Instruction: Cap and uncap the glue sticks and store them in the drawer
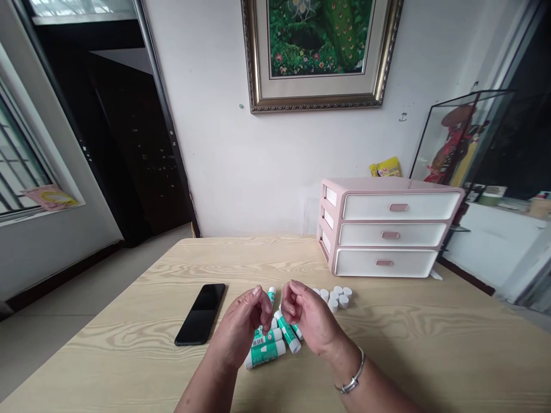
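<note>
Several green-and-white glue sticks lie in a loose heap on the wooden table, right under my hands. My left hand hovers over them with its fingers curled in; a glue stick stands just past its fingertips, and I cannot tell whether the fingers hold it. My right hand, with a silver bracelet on the wrist, is curled closed beside it, a small gap between the two hands. A cluster of white caps sits just beyond my right hand.
A black phone lies face up to the left of my hands. A pink-and-white three-drawer box stands at the back right with its drawers closed. Behind the table are a framed picture on the wall and a dark doorway.
</note>
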### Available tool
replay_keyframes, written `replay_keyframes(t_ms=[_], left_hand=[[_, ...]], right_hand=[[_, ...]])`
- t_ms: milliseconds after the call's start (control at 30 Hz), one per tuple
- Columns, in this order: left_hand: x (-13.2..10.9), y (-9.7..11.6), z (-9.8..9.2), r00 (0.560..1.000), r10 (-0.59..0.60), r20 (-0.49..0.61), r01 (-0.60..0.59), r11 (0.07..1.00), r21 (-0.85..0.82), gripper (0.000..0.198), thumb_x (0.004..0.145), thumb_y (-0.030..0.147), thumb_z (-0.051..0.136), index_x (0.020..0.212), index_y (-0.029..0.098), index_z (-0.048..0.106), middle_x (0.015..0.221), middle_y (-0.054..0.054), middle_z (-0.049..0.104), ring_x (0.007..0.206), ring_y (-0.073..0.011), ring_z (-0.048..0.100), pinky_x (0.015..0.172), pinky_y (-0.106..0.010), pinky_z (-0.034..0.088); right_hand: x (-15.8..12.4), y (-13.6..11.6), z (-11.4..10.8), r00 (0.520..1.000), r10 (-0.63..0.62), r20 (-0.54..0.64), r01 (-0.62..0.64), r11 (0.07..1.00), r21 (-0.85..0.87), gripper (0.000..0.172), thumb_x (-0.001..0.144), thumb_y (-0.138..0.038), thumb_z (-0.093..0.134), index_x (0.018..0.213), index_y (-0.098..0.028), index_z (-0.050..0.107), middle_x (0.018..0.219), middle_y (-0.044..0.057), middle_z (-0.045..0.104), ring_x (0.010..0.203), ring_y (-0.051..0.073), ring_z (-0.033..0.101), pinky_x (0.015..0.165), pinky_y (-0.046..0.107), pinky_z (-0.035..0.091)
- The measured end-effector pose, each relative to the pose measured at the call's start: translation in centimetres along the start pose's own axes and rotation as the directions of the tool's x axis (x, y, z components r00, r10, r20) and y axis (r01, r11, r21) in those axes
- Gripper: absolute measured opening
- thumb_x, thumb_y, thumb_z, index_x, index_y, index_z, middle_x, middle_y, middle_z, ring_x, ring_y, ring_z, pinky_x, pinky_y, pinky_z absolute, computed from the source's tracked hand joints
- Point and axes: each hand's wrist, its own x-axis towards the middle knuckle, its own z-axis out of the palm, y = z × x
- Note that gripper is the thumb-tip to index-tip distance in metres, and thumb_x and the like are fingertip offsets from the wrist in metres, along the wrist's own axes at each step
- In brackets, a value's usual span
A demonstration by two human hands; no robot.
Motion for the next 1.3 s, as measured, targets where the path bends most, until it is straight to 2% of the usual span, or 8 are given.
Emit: replay_keyframes(t_ms=[333,467,600,733,967,1033,1167,1300], left_hand=[[3.3,0.3,-0.7,0.995,0.003,0.098,0.009,0.992,-0.123,0.045,0.094,0.048,0.056,0.064,0.014,0.061,0.055,0.002,0.048,0.048,-0.0104,0.049,0.048,-0.023,0.036],[3.7,0.6,-0.6,0.99,-0.05,0.129,0.076,0.976,-0.204,0.049,0.091,0.051,0.06,0.06,0.015,0.059,0.051,0.003,0.045,0.043,-0.0082,0.044,0.043,-0.02,0.033],[4.0,1.7,-0.4,0.956,-0.08,0.281,0.175,0.928,-0.33,0.057,0.089,0.058,0.059,0.053,0.015,0.056,0.048,0.004,0.038,0.038,-0.005,0.033,0.036,-0.017,0.023],[4.5,2.8,-0.3,0.906,-0.018,0.423,0.195,0.905,-0.378,0.069,0.09,0.069,0.048,0.047,0.016,0.048,0.044,0.004,0.032,0.035,-0.004,0.024,0.033,-0.015,0.013],[4.5,2.1,-0.4,0.718,0.06,0.693,0.251,0.907,-0.339,0.083,0.067,0.1,0.023,0.037,0.022,0.024,0.032,0.004,0.018,0.03,-0.0045,0.013,0.031,-0.021,0.01],[4.4,1.8,-0.3,0.695,0.027,0.719,0.298,0.899,-0.322,0.084,0.058,0.104,0.016,0.036,0.024,0.022,0.031,0.004,0.015,0.029,-0.0046,0.011,0.031,-0.023,0.008],[4.6,2.1,0.0,0.674,-0.044,0.738,0.374,0.881,-0.289,0.084,0.047,0.106,0.006,0.034,0.024,0.019,0.03,0.005,0.011,0.027,-0.0043,0.007,0.03,-0.024,0.004],[5.0,2.8,-0.2,0.633,-0.03,0.774,0.386,0.878,-0.282,0.084,0.043,0.107,0.005,0.034,0.024,0.018,0.029,0.004,0.01,0.027,-0.0049,0.008,0.028,-0.025,0.003]], right_hand=[[3.1,-0.1,-0.7,0.997,0.07,0.042,-0.074,0.993,0.093,0.038,0.08,-0.053,0.067,0.071,-0.019,0.055,0.052,-0.007,0.041,0.049,0.009,0.037,0.052,0.023,0.027],[3.5,-0.5,-1.4,0.967,0.137,0.214,-0.177,0.967,0.182,0.042,0.087,-0.057,0.061,0.071,-0.019,0.053,0.053,-0.007,0.038,0.049,0.009,0.036,0.053,0.023,0.028],[3.8,-1.9,-2.0,0.886,0.155,0.437,-0.288,0.923,0.256,0.054,0.093,-0.067,0.047,0.065,-0.02,0.044,0.05,-0.007,0.033,0.044,0.009,0.031,0.049,0.023,0.026],[4.1,-2.9,-2.1,0.775,0.096,0.624,-0.342,0.895,0.287,0.068,0.09,-0.08,0.033,0.057,-0.021,0.033,0.046,-0.007,0.027,0.04,0.008,0.023,0.045,0.022,0.025],[3.5,-1.6,-1.5,0.416,-0.037,0.909,-0.45,0.86,0.241,0.077,0.071,-0.099,0.024,0.056,-0.024,0.028,0.043,-0.008,0.025,0.039,0.006,0.021,0.04,0.021,0.022],[3.3,-1.4,-1.4,0.394,-0.016,0.919,-0.481,0.848,0.221,0.078,0.067,-0.101,0.023,0.056,-0.024,0.029,0.043,-0.008,0.024,0.039,0.006,0.021,0.039,0.02,0.022],[3.9,-1.8,-1.3,0.436,0.044,0.899,-0.515,0.831,0.209,0.082,0.061,-0.104,0.012,0.053,-0.024,0.029,0.043,-0.008,0.02,0.038,0.006,0.021,0.037,0.021,0.024],[4.9,-1.7,-1.2,0.382,-0.036,0.923,-0.507,0.827,0.243,0.083,0.057,-0.105,0.006,0.053,-0.024,0.028,0.041,-0.008,0.02,0.036,0.006,0.02,0.036,0.02,0.022]])
